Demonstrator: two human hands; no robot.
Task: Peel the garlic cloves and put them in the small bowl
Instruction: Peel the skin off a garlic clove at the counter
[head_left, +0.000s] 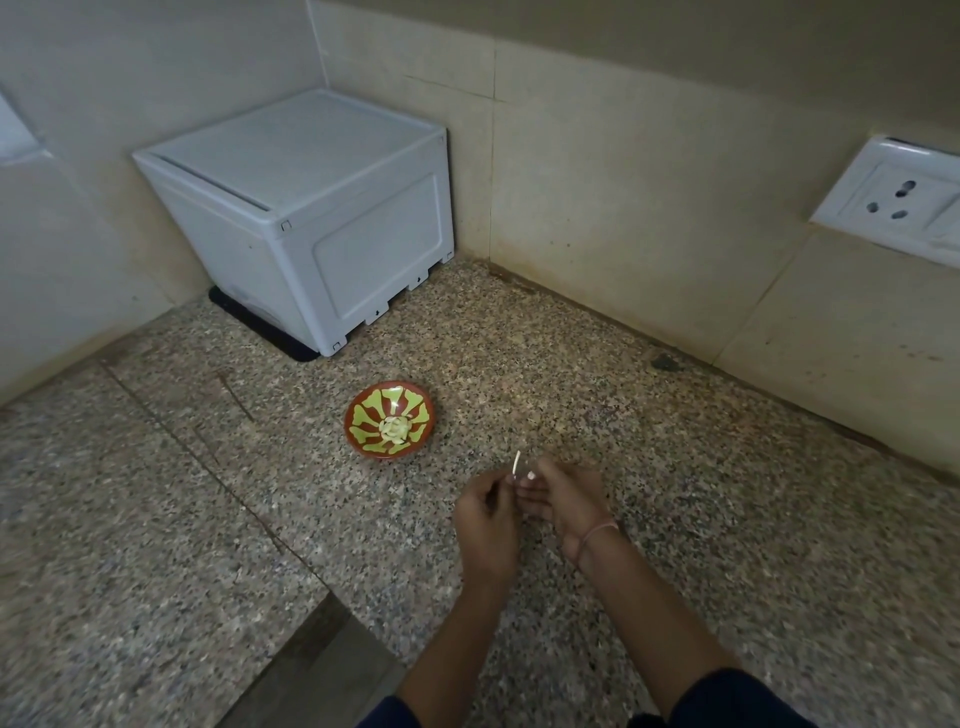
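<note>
A small red-brown bowl (390, 419) with a yellow-green petal pattern stands on the speckled granite counter. Several pale peeled garlic cloves (393, 429) lie in its middle. Just right of and in front of the bowl, my left hand (488, 514) and my right hand (563, 501) are held together above the counter. Between their fingertips sits a small garlic clove (529, 476), mostly hidden. A thin pale strip of garlic skin (516, 464) sticks up from my left fingertips.
A white plastic box (306, 208) on a black mat stands in the back left corner against the tiled wall. A white wall socket (896, 200) is mounted at the right. The counter edge (311, 639) drops off at the lower left.
</note>
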